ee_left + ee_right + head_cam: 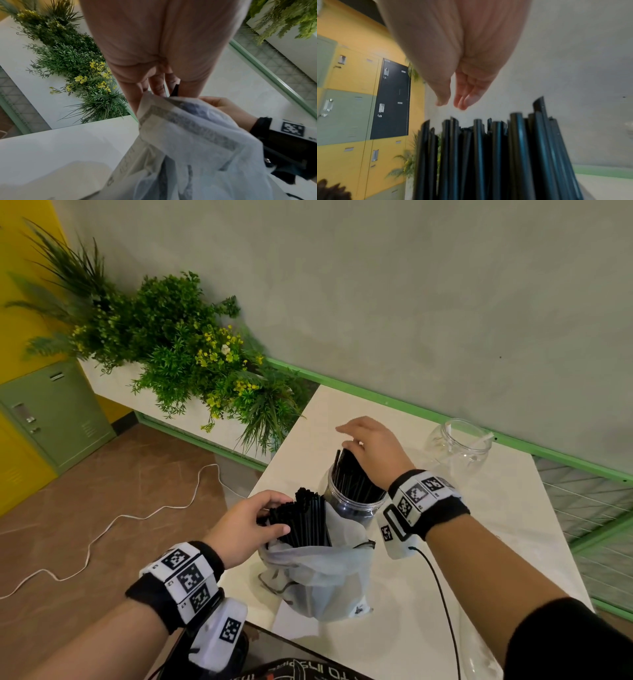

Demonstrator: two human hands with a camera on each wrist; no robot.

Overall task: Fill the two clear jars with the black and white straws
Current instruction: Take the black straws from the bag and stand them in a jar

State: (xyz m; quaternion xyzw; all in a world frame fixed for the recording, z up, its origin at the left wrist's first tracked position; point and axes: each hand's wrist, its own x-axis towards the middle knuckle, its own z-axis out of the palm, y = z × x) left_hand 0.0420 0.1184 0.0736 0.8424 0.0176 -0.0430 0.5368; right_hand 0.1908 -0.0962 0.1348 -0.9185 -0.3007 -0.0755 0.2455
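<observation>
On the white worktop (428, 577) the left hand (245, 527) grips a bundle of black straws (303, 520) standing in a pale mesh bag (318, 583), while the right hand (371, 448), fingers relaxed and holding nothing, rests over the black straws in the near jar (349, 505), and the second clear jar (460, 448) stands behind, near the wall.

This looks like a shared staff or public room, perhaps in an office or café: yellow and green lockers (351, 108) line one wall, white planter boxes (116, 392) hold leafy greenery, and green trim (376, 402) edges the grey wall behind a white tabletop (479, 542).
</observation>
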